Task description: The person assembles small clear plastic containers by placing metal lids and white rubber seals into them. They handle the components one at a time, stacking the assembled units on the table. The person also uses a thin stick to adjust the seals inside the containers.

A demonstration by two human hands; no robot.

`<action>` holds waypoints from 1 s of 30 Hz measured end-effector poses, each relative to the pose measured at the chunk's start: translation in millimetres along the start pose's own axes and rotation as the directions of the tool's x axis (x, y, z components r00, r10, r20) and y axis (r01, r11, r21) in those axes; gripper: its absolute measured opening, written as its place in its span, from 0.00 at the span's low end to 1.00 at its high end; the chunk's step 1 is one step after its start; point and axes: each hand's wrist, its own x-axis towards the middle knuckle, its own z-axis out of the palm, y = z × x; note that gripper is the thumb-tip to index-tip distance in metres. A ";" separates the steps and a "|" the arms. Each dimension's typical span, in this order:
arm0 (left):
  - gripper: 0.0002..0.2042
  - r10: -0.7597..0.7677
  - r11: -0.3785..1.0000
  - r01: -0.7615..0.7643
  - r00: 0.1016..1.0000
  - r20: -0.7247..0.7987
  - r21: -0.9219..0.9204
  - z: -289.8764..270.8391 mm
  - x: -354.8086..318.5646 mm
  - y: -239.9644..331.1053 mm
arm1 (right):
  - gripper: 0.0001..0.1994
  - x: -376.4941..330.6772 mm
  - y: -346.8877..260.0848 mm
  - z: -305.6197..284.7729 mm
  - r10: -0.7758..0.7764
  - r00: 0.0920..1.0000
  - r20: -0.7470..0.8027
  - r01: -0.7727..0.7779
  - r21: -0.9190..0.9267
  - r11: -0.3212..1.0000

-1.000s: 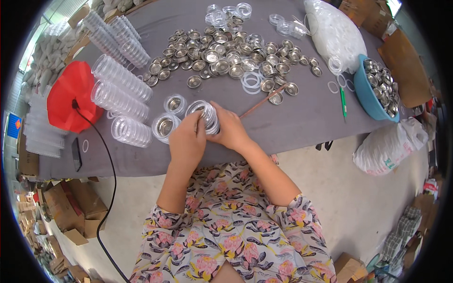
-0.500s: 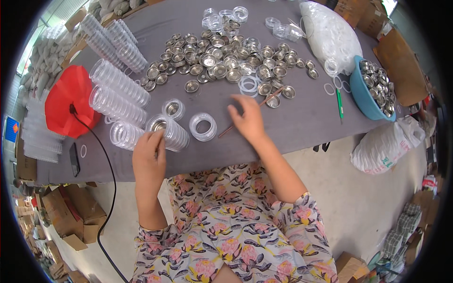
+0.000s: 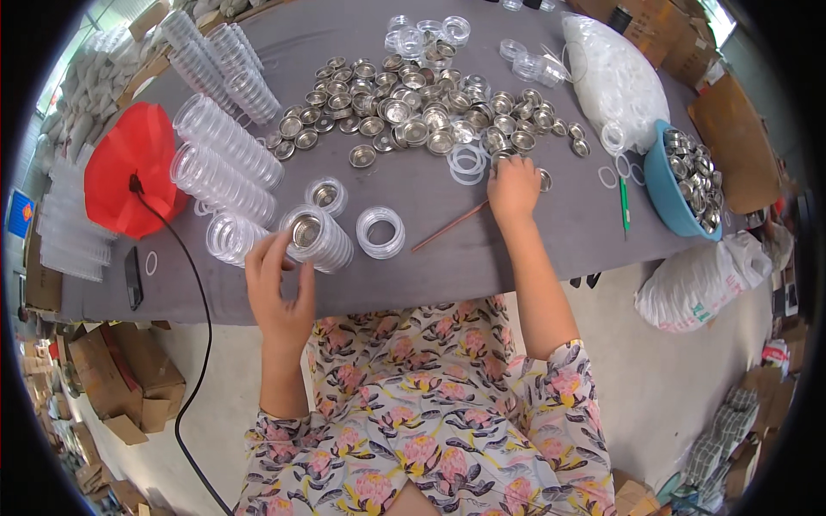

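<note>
— What's the left hand [image 3: 280,288] doing?

— Fingers curled round the near end of a stack of clear round cases [image 3: 317,236], lying on its side on the grey table [image 3: 447,258], just right of the red fan [image 3: 129,176].

— And the right hand [image 3: 514,189]?

— Far right of that fan, at the near edge of the heap of metal caps [image 3: 413,116], fingertips down among them. Whether it pinches one, I cannot tell. A thin brown stick [image 3: 449,226] lies just beside its wrist.
</note>
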 end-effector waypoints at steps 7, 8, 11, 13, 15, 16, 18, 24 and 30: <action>0.22 0.311 0.950 -0.294 0.914 0.261 -0.100 31.5 -21.3 4.7 | 0.09 -36.0 -79.6 -48.0 -0.405 0.895 -0.185 0.406 0.716 0.569; 0.23 0.252 0.967 -0.226 0.913 0.322 -0.118 40.2 -21.7 10.7 | 0.09 -42.7 -87.9 -47.9 -0.457 0.873 -0.170 0.421 0.737 0.529; 0.26 0.140 0.990 -0.118 0.901 0.410 -0.078 56.8 -22.5 18.5 | 0.09 -49.0 -92.2 -40.8 -0.522 0.842 -0.136 0.420 0.772 0.477; 0.28 0.103 0.994 -0.103 0.890 0.445 -0.024 62.8 -23.3 14.6 | 0.10 -50.7 -90.8 -37.7 -0.510 0.851 -0.124 0.397 0.787 0.472; 0.30 0.088 0.993 -0.114 0.870 0.486 0.025 70.8 -26.1 8.6 | 0.13 -53.6 -86.1 -38.1 -0.472 0.873 -0.122 0.368 0.799 0.475; 0.30 0.065 0.992 -0.110 0.862 0.502 0.059 74.4 -27.2 5.6 | 0.15 -55.8 -84.9 -35.6 -0.429 0.900 -0.069 0.295 0.823 0.486; 0.28 0.020 0.987 -0.102 0.845 0.534 0.125 80.5 -27.8 1.2 | 0.20 -60.2 -82.3 -30.0 -0.341 0.939 0.043 0.142 0.855 0.498; 0.19 -0.068 0.971 -0.091 0.784 0.617 0.223 85.4 -13.4 -2.5 | 0.35 -68.2 -83.7 -19.9 -0.473 0.856 0.210 0.106 0.823 0.557; 0.11 -0.003 0.974 -0.108 0.876 0.483 0.202 93.4 -22.8 -0.1 | 0.40 -66.1 -89.3 -13.5 -0.455 0.850 0.265 0.085 0.784 0.615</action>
